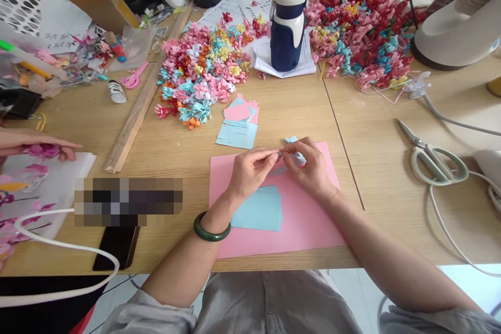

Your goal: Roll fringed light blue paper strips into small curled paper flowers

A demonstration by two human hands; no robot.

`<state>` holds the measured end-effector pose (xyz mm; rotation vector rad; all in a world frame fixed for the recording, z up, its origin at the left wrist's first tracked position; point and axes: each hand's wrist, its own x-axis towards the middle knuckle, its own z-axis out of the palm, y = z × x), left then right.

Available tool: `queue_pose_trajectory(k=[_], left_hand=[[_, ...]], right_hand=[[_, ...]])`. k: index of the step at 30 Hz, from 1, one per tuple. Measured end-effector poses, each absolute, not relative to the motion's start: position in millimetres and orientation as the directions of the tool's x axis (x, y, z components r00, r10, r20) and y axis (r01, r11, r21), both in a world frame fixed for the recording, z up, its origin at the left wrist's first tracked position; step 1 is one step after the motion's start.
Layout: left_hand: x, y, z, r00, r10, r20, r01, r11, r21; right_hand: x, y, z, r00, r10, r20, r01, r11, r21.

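A: Where the two hands meet over the pink sheet [309,229], what is entered?

B: Item one: light-blue paper piece [293,140], small, shared between both. The left hand [250,171] has its grip pinched tight on the piece's left end, thumb against forefinger. The right hand [311,167] has its grip pinched likewise on the right part, fingers curled over it.

A: Lie of the piece?

B: Long axis roughly left to right, across the body. It sits at the fingertips of both hands, neither nearer than the other, over the far half of the pink sheet at the near middle of the table [176,151].

A: Adjacent?

B: Item two: light-blue sheets [258,211], stacked, by the left wrist. Item three: cut pink and blue slips [238,124], just beyond the hands. Item four: scissors [432,159], well apart to the right. Item five: heaps of curled coloured paper [203,70], far side.

A: Not legible?

B: The right hand covers most of the piece, so folded or rolled cannot be told, nor whether it touches the sheet. A co-worker's hand [58,150] is cut off at the left edge.
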<state>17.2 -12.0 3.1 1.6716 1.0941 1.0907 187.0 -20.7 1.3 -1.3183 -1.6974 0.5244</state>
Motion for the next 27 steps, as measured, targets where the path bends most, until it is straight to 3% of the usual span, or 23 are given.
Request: queue_pose_trajectory(k=[7,14,22,27], left_hand=[[17.4,-10.8,0.7,0.219,0.913,0.343,0.331,-0.401,0.854],[15.1,-11.2,3.5,0.269,0.872,0.409,0.532,-0.488,0.691],[14.7,-9.6,1.5,0.254,0.883,0.395,0.523,-0.469,0.711],[15.4,-8.4,-0.8,0.288,0.855,0.431,0.566,-0.515,0.643]], right_hand=[[184.7,-22.3,-1.5,-0.033,0.927,0.373,0.552,0.328,-0.767],[182.5,-23.2,-0.5,-0.051,0.933,0.355,0.569,0.319,-0.758],[182.8,-20.8,-4.4,-0.044,0.924,0.379,0.582,0.332,-0.743],[182.6,-21.7,-5.0,-0.043,0.926,0.375,0.6,0.324,-0.731]])
